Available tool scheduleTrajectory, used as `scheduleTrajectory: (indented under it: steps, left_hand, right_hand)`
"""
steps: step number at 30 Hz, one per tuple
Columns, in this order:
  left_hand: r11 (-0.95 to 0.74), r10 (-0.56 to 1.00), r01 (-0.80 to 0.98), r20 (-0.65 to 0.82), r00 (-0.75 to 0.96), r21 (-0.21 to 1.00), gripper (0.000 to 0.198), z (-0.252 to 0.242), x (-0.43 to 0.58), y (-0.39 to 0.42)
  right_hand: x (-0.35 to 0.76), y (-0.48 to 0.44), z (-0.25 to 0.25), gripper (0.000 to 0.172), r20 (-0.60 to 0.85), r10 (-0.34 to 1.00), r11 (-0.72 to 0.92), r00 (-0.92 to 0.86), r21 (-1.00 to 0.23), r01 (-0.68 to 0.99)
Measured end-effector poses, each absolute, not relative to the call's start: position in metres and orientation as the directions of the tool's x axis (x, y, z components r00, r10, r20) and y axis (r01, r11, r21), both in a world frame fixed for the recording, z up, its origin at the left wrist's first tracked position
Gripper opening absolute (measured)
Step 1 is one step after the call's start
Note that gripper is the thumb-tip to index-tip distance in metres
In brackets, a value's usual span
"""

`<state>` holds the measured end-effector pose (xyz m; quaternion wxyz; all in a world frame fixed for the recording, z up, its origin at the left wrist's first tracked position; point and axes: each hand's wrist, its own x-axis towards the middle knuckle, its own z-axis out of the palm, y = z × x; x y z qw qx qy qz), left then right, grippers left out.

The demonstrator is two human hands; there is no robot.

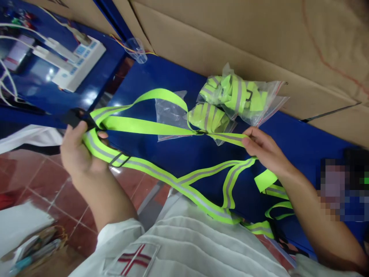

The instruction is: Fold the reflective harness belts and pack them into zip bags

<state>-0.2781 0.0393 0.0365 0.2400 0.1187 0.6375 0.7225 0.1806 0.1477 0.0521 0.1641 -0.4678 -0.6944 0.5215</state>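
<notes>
Harness (144,125) — one, loose: left hand (79,150) grip clenched round it, right hand (263,150) pinching it; bagged harnesses (236,94) — two.

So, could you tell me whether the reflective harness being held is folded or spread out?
Spread out: the harness stretches in open loops between the left hand and right hand over the blue table.
</notes>
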Motion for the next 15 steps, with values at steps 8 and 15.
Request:
scheduleTrajectory:
  steps: [8,15]
  left_hand:
    - [-0.001,0.548,-0.086,-0.072,-0.833,0.996,0.027,0.036,-0.267,0.042]
    - [-0.014,0.447,0.007,0.013,-0.895,1.000,0.033,0.022,-0.270,0.045]
  right_hand:
    - [0.190,0.160,0.060,0.031,0.002,0.771,0.455,-0.637,-0.701,0.548]
    - [0.185,0.167,0.056,0.038,-0.067,0.824,0.328,-0.563,-0.753,0.570]
